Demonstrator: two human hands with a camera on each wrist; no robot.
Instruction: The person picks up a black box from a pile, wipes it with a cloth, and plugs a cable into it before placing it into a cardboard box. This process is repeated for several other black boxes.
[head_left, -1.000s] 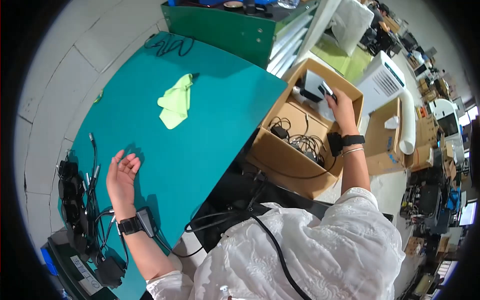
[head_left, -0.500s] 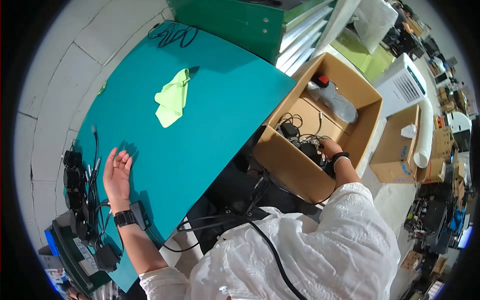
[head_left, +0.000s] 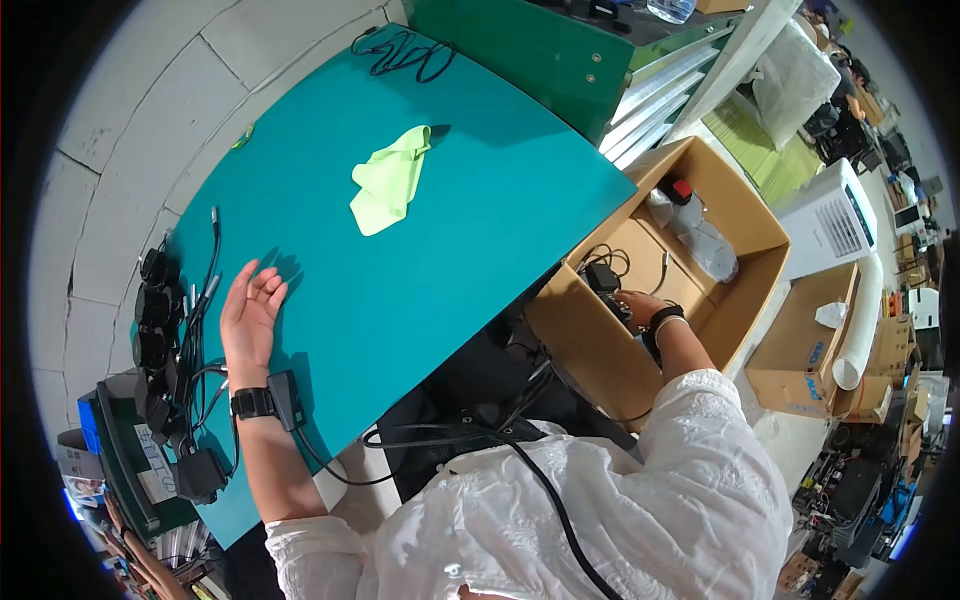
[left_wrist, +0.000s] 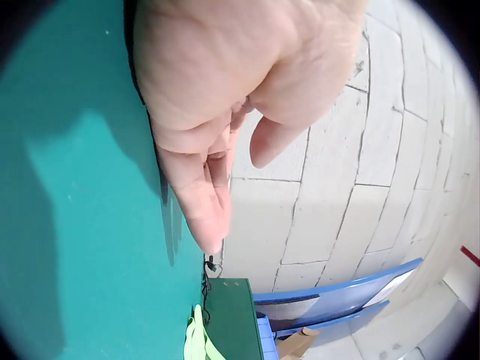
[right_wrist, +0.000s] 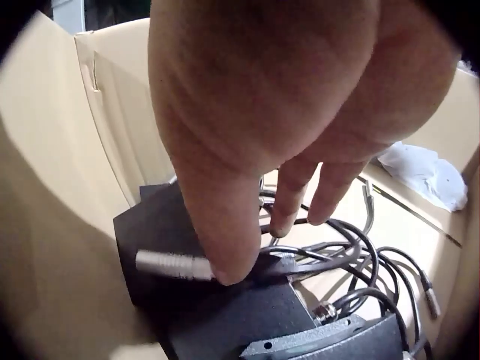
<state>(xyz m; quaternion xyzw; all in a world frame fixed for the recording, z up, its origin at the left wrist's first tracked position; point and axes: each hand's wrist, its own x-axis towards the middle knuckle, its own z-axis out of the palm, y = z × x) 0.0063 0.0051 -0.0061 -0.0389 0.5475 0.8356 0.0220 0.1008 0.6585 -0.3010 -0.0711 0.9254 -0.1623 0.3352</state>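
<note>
My left hand [head_left: 255,305] lies flat on the teal table [head_left: 450,230], fingers straight and holding nothing; the left wrist view shows the left hand [left_wrist: 221,202] resting on the teal top. My right hand [head_left: 628,300] reaches down into the open cardboard box [head_left: 590,355] beside the table. In the right wrist view the right hand [right_wrist: 255,251] is over a black power adapter [right_wrist: 217,307]. Its thumb tip touches a silver plug [right_wrist: 171,264] lying on the adapter, and two fingertips touch the tangled black cables [right_wrist: 352,259]. No closed grip shows.
A green cloth [head_left: 388,180] lies mid-table. Several black adapters with cables [head_left: 155,330] line the left edge, and a cable coil [head_left: 405,50] sits at the far end. A plastic-wrapped item with a red cap [head_left: 690,225] is in the box. A smaller carton [head_left: 800,350] stands to its right.
My right hand left the far end of the box, where it held a white and black item, and came down onto the cables at the near end. The left hand stayed flat.
</note>
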